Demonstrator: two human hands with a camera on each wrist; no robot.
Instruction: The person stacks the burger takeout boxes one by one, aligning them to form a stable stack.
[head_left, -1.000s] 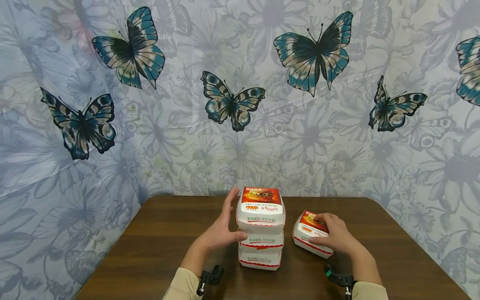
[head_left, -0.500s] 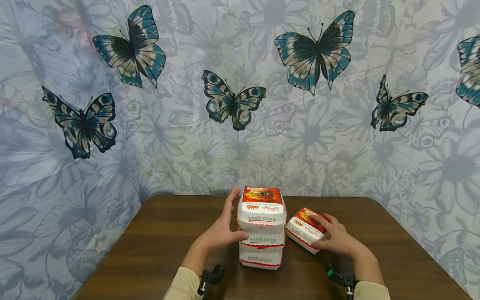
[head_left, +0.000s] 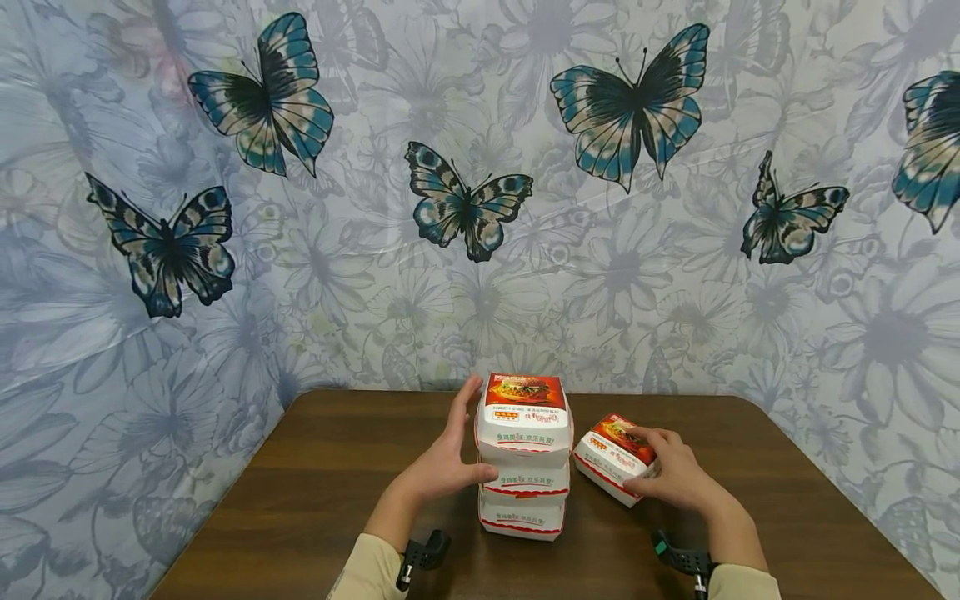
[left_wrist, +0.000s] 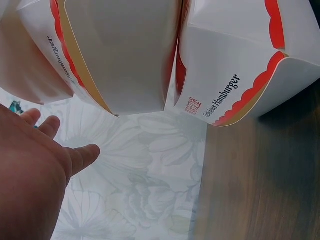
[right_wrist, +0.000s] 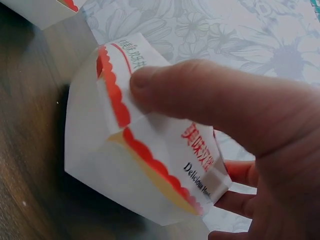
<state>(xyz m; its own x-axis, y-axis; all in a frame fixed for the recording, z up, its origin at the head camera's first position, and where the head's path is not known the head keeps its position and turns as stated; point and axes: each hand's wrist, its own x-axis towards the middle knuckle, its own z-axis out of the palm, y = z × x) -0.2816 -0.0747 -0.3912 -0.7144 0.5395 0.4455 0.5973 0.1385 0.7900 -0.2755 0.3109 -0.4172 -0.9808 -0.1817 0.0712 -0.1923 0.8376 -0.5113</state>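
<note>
Three white-and-red hamburger boxes form an upright stack (head_left: 522, 483) in the head view, the top one printed with a burger picture. Along the stack's left side, my left hand (head_left: 442, 462) stands with fingers spread, its thumb overlapping the middle box. The left wrist view shows those fingers (left_wrist: 82, 157) straight and holding nothing. My right hand (head_left: 675, 473) grips a fourth, matching hamburger box (head_left: 609, 454), which sits at an angle just right of the stack. Its thumb (right_wrist: 170, 90) presses one sloped side of the lid in the right wrist view, while the other fingers reach around the far side.
A brown wooden table (head_left: 360, 417) with rounded far corners bears the boxes. Behind it hangs a pale floral cloth (head_left: 337, 275) with printed butterflies. Black camera straps (head_left: 678, 557) circle both wrists, below cream sleeves.
My right hand has shifted the hamburger box leftward and slightly away, closer to the stack, mostly in the first half second. My left hand and the stack have stayed in place.
</note>
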